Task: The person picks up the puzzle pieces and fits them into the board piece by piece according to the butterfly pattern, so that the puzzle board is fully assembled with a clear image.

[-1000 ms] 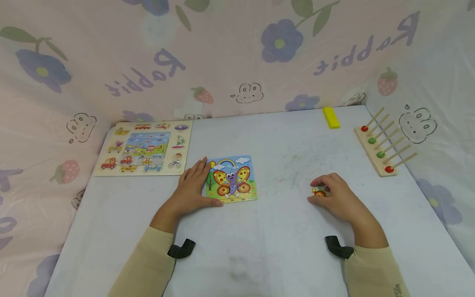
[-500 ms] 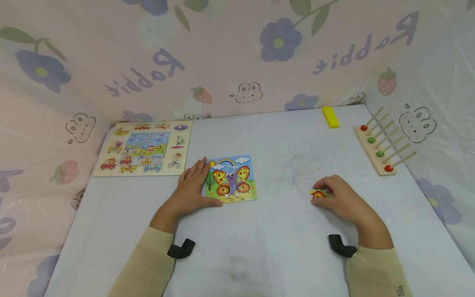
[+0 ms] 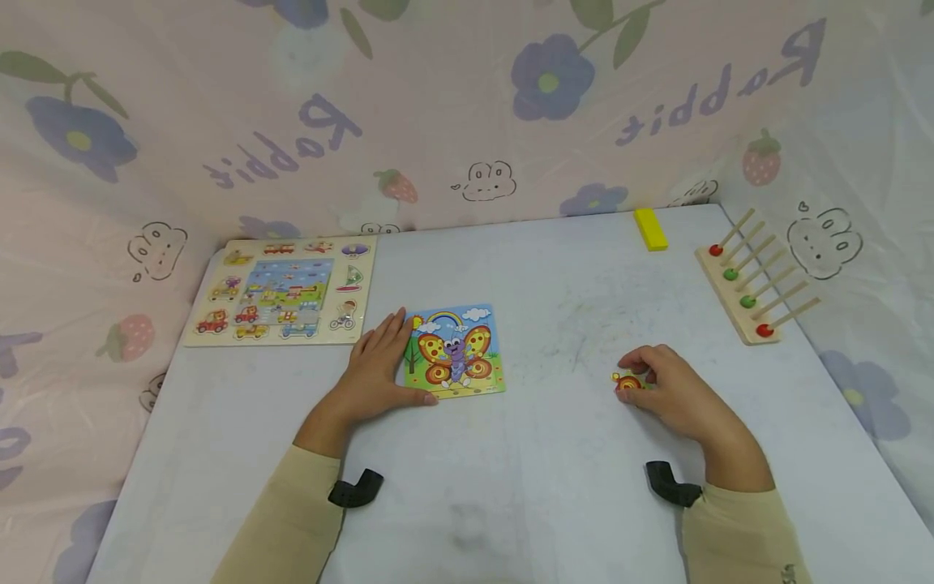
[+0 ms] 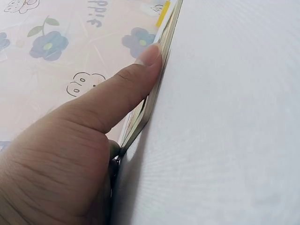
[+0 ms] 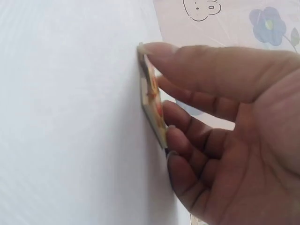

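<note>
My left hand (image 3: 374,369) lies with straight fingers along the left edge of a square butterfly puzzle (image 3: 456,357). Its thumb rests on the puzzle's near edge, as the left wrist view also shows at the thin wooden board (image 4: 149,110). Off to the right, my right hand (image 3: 674,389) pinches a small, thin puzzle piece (image 3: 627,382) printed with red and yellow arcs. In the right wrist view the thumb is on one end of that piece (image 5: 152,89) and curled fingers are at the other, low against the white table. Part of its printed face is hidden by the fingers.
A larger vehicle puzzle board (image 3: 197,334) lies at the back left. At the back right are a yellow block (image 3: 651,229) and a wooden peg rack (image 3: 747,320) with red and green beads. Patterned curtains (image 3: 438,105) enclose the white table (image 3: 511,487).
My right hand has shifted slightly to the right, and its finger and thumb have come closer about the puzzle piece, which shows a little more. My left hand and the butterfly puzzle have stayed put.
</note>
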{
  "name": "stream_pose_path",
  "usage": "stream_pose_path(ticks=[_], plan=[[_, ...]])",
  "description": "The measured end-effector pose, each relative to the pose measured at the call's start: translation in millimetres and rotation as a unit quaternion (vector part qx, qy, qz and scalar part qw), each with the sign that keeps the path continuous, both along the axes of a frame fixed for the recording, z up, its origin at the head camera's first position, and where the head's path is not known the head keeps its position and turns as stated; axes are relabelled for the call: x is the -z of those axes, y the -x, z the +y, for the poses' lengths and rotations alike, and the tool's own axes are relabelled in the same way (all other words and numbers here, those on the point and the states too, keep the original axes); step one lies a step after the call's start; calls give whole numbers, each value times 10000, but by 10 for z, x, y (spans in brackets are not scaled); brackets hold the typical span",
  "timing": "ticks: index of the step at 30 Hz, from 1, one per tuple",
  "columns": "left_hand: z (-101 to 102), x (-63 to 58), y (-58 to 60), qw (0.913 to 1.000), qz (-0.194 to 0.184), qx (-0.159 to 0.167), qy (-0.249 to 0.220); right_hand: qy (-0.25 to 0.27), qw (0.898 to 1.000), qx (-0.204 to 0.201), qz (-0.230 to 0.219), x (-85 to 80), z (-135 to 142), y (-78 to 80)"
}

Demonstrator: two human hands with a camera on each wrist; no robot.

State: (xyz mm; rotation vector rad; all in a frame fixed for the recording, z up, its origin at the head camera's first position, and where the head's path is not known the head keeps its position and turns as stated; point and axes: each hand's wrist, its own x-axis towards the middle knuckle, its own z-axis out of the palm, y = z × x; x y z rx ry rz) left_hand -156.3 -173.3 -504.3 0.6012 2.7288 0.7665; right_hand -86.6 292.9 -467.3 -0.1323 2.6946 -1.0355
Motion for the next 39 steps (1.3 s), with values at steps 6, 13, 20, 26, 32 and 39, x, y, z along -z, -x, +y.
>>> stream_pose_path(ticks=[6, 13, 20, 26, 32, 39], plan=[[-9, 22, 3, 10000, 15, 14, 3, -88, 9999, 82, -34, -9, -40, 12], [-4, 14, 6, 10000, 13, 16, 23, -135, 9998, -49, 162, 7, -36, 7], [-3, 17, 2, 10000, 14, 6, 46, -104, 9998, -25, 183, 23, -41, 20], [-4, 17, 5, 10000, 17, 12, 24, -12, 9999, 90, -62, 10, -58, 20], [8, 14, 3, 10000, 19, 9, 42, -33, 9998, 100, -147, 8, -54, 1], [-4, 12, 9, 10000, 9, 29, 41, -142, 9999, 44, -9, 9, -75, 29]])
